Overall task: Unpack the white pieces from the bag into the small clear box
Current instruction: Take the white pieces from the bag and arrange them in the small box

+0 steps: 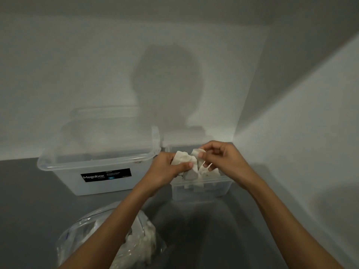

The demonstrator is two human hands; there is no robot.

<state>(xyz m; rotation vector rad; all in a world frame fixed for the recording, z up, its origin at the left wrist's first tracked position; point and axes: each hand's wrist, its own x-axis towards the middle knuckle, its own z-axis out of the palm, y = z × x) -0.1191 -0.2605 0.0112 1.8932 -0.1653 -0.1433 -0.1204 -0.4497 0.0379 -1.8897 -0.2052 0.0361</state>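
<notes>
Both hands hold a clump of white pieces just above the small clear box at the right. My left hand grips the clump's left side with the thumb across it. My right hand pinches its upper right part between thumb and fingers. More white pieces lie inside the small box, partly hidden by my hands. The clear plastic bag, with white pieces still in it, lies on the grey floor at the lower left under my left forearm.
A larger clear box with a black label stands left of the small box, its lid behind it against the wall. White walls close in at the back and right. Grey floor lies between the bag and the boxes.
</notes>
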